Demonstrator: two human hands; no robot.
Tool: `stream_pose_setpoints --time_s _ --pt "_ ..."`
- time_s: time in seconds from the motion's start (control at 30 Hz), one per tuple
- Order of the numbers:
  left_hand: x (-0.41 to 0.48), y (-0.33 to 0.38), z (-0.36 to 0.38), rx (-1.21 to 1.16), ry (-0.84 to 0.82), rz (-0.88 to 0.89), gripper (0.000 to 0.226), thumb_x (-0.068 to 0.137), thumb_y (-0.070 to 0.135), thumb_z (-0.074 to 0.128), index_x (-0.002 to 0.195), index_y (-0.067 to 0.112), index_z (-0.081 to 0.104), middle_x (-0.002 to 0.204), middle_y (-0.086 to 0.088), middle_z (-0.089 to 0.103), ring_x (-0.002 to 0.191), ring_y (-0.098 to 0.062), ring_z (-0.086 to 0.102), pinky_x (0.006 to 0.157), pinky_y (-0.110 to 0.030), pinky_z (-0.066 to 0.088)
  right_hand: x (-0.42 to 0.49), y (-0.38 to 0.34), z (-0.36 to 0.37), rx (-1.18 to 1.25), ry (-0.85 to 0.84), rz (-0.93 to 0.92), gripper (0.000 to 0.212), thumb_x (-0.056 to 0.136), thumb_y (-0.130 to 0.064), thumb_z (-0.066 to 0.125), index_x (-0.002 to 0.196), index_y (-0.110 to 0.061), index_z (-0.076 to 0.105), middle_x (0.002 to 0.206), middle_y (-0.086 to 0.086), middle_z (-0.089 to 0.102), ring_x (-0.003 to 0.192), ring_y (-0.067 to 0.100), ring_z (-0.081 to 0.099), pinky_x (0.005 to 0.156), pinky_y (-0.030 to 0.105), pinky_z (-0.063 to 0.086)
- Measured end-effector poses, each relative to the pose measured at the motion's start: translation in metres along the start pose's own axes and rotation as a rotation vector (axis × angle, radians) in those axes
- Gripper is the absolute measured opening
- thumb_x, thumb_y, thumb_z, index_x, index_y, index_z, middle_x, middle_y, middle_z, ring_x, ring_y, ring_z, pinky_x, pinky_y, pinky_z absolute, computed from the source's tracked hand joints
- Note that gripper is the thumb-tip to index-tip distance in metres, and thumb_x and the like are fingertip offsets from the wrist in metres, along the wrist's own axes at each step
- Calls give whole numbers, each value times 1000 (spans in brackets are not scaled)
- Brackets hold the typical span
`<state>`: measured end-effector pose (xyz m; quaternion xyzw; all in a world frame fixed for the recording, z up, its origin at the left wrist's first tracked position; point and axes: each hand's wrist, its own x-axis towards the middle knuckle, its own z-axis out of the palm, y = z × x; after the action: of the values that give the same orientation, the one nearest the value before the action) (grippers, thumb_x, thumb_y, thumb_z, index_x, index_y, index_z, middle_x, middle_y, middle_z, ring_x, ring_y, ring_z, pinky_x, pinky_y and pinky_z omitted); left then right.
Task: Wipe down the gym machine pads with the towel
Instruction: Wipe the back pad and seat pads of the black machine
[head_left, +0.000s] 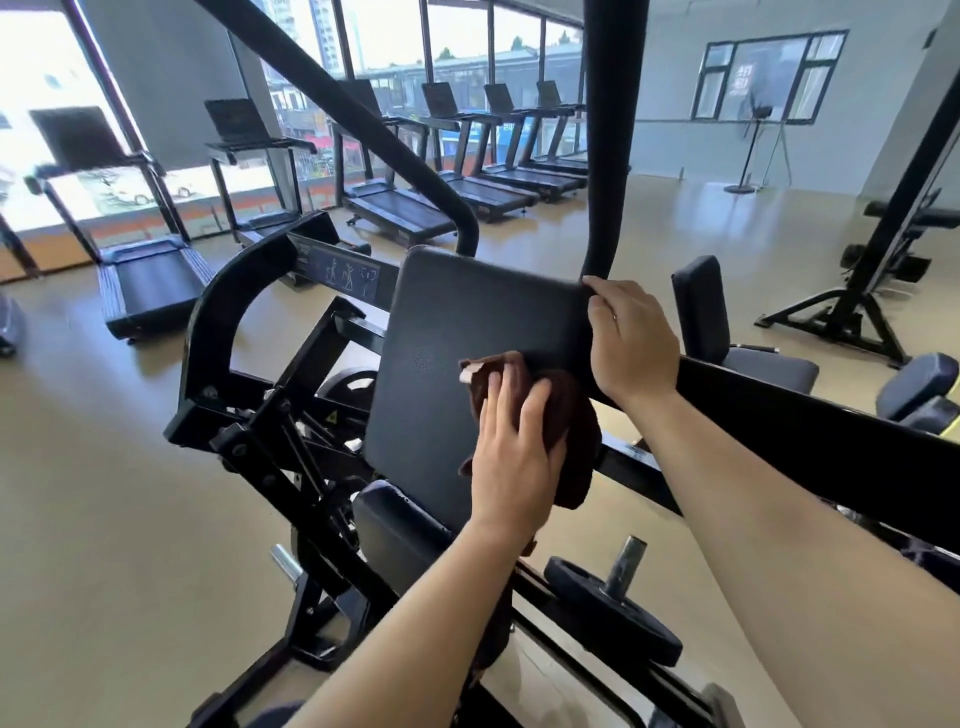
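Left hand atop towel on pad

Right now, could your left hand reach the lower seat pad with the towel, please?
Probably yes: the left hand presses the towel on the back pad, and the seat pad sits just below it, with nothing visible in between.

towel on back pad, right side | seat pad below | treadmills behind | weight plate right of seat pad
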<state>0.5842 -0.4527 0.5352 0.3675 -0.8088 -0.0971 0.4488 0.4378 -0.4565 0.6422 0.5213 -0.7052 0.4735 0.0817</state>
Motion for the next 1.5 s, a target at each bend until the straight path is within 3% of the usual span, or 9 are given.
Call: stream_pose_setpoints --time_s 0.1,0.2,0.37,0.6,0.73,0.93,1.17,1.3,1.5 --pt "21 7 -6 149 -37 179 52 94 23 63 140 20 40 160 -24 32 148 -48 27 118 -58 31 -7 8 -14 -340 162 102 40 96 -23 41 125 -13 66 115 13 72 104 40 65 88 46 42" --pt "49 19 -13 347 -86 446 38 93 27 55 130 19 57 156 -22 40 146 -47 32 118 -58 30 -18 17 -17 -551 76 110 29 94 -11 50 120 -11 64 100 13 73 94 39 66 80 45 43" --pt "85 32 -14 447 -23 652 21 98 20 51 112 17 66 145 -15 56 144 -39 40 117 -55 30 -11 22 -17 -456 93 93 22 97 -9 51 113 -15 63 103 9 71 95 35 65 73 41 44" --pt "115 42 -24 358 -35 506 33 89 28 59 121 22 64 128 -7 64 129 -32 54 107 -51 42 -1 3 -16 -14 296 224 26 98 -14 48 110 -18 70 110 2 73 106 29 64 78 36 43" --pt "144 47 -48 136 -129 310 42 80 39 66 121 30 61 113 7 70 100 -25 67 80 -34 48 1 -8 -9 124 295 130 38 97 -31 38 111 -16 70 103 6 74 99 31 64 78 36 43" --pt "188 -17 -71 -16 -128 -6 36 87 37 61 122 29 57 111 -1 72 100 -31 65 81 -43 52 10 -55 17 -346 128 -164 47 87 -29 45 125 -11 67 114 10 72 102 37 63 86 45 46" --pt "218 -76 -80 -11 -68 -118 30 87 44 58 117 37 57 105 1 73 99 -29 64 72 -36 41 44 -98 65 -648 -186 -191 56 100 -33 37 147 -3 43 125 17 66 112 37 59 91 46 41" --pt "234 -105 -86 -53 -25 -176 32 85 46 54 115 38 56 106 -1 73 98 -30 65 80 -42 50 49 -98 85 -761 -159 -169 59 101 -45 36 140 -3 50 123 16 64 110 34 56 83 45 41" --pt "224 -188 -83 -450 48 -563 39 85 50 59 116 29 68 108 0 74 109 -29 66 100 -43 49 51 -98 93 -940 -158 -220 56 103 -52 31 117 -9 63 110 13 60 97 32 53 73 42 27"
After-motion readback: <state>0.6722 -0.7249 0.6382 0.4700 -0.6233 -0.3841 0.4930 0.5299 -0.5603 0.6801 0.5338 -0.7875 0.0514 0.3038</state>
